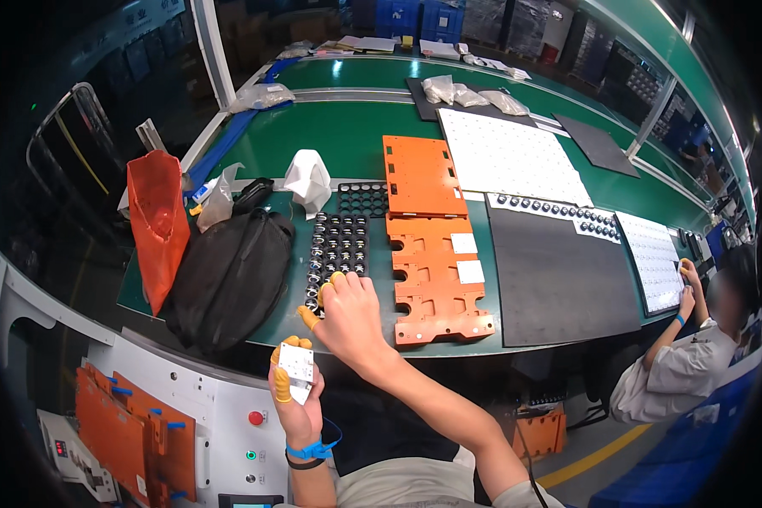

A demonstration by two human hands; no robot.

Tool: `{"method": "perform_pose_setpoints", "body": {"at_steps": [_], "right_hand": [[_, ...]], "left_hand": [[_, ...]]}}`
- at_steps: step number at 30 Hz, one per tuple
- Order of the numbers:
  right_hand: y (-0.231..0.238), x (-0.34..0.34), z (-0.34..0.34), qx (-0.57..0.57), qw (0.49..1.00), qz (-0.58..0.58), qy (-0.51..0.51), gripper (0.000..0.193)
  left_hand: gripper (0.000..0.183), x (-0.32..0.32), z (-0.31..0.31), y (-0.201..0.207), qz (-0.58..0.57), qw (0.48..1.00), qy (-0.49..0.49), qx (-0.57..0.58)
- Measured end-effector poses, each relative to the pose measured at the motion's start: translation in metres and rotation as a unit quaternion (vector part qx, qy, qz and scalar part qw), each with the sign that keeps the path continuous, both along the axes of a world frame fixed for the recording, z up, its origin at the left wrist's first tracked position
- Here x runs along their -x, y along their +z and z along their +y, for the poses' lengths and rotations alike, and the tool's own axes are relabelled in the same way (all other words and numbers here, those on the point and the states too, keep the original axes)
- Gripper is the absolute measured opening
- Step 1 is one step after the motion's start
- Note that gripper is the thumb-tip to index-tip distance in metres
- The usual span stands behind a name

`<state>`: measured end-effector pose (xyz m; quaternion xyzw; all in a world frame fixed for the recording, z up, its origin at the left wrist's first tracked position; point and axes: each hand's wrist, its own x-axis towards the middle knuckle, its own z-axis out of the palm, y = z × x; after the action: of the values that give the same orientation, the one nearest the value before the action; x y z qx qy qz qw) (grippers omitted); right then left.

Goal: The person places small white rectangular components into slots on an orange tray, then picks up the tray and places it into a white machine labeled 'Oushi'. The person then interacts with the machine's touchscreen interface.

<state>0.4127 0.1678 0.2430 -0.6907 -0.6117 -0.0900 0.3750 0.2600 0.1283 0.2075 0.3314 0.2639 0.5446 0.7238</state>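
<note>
My left hand [298, 406], with yellow finger cots and a blue wrist strap, is closed on a small white square plate [297, 362] with small holes. The plate is tilted up in front of the table's near edge. My right hand [352, 317], also in yellow finger cots, reaches over the near end of a black tray [340, 245] filled with round black-and-silver parts. Its thumb points left, apart from the other fingers, and I see nothing held between them. The hand covers part of the tray's near end.
Right of the tray lie orange fixture plates [432, 279], then a black mat [563, 279] and a white perforated panel [512, 157]. On the left are a black bag [233, 275] and an orange-red bag [158, 229]. A co-worker [690, 364] handles another white panel [652, 254] at far right.
</note>
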Motion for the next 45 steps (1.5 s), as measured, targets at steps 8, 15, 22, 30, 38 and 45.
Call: {"method": "perform_pose_setpoints", "body": {"at_steps": [8,15,22,30,38,45], "right_hand": [[0.007,-0.001,-0.006,0.007,0.998,0.061,0.0,0.027],[0.029,-0.042,-0.052,-0.042,0.954,0.296,0.03,0.02],[0.047,-0.054,-0.099,-0.059,0.925,0.344,0.152,0.03],[0.047,-0.065,-0.119,-0.02,0.912,0.365,0.186,0.038],[0.054,-0.079,-0.129,-0.006,0.948,0.262,0.182,0.038],[0.051,-0.083,-0.13,0.009,0.963,0.204,0.178,0.038]], "left_hand": [[0.064,-0.003,0.01,0.01,-0.147,0.983,-0.065,0.091],[0.065,-0.027,0.008,0.007,-0.105,0.989,-0.1,0.038],[0.076,-0.062,-0.001,0.037,-0.058,0.991,-0.119,-0.025],[0.079,-0.079,-0.009,0.043,0.0,0.985,-0.08,-0.151],[0.075,-0.083,-0.01,0.043,0.029,0.973,-0.075,-0.216],[0.073,-0.088,-0.011,0.045,0.043,0.979,-0.098,-0.173]]}}
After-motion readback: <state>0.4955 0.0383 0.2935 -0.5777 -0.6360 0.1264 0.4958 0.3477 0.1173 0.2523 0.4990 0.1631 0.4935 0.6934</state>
